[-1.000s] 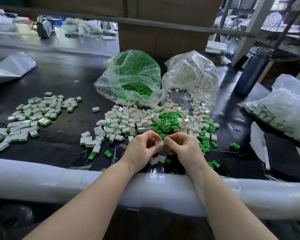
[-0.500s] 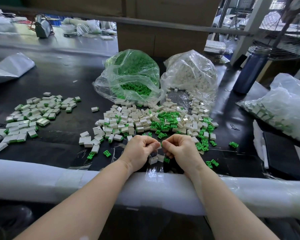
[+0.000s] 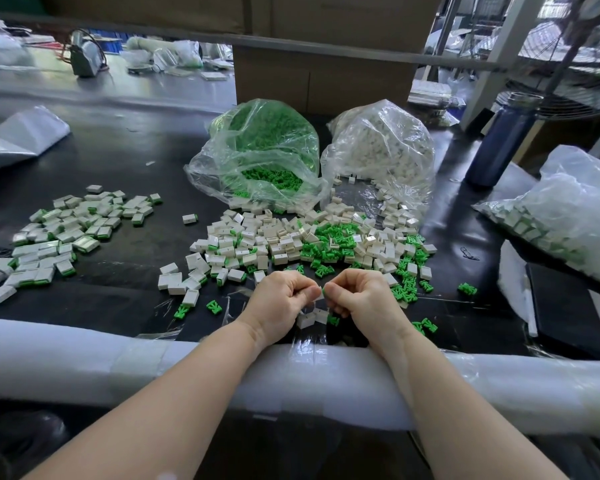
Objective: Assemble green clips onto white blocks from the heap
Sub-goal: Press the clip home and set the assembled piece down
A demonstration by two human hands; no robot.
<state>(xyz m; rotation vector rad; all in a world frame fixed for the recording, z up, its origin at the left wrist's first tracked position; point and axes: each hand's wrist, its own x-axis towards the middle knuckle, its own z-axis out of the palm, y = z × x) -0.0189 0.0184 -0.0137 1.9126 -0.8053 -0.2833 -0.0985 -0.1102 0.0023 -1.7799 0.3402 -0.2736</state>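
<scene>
My left hand (image 3: 283, 299) and my right hand (image 3: 359, 297) meet knuckle to knuckle over the table's near edge, fingers curled. Between their fingertips they pinch a small white block (image 3: 320, 295) with a sliver of green clip (image 3: 323, 291) showing; most of it is hidden by the fingers. Just beyond the hands lies the heap of white blocks (image 3: 257, 244) mixed with loose green clips (image 3: 329, 242). Two white blocks (image 3: 310, 318) lie on the table under my hands.
A bag of green clips (image 3: 262, 157) and a bag of white blocks (image 3: 381, 150) stand behind the heap. Assembled pieces (image 3: 59, 233) are spread at the left. A padded white rail (image 3: 118, 358) runs along the near edge. A blue bottle (image 3: 503, 140) and another bag (image 3: 568, 209) sit right.
Both hands have dropped slightly toward me and curled tighter around the block. The white block, plainly visible between the fingertips a second ago, is now almost hidden.
</scene>
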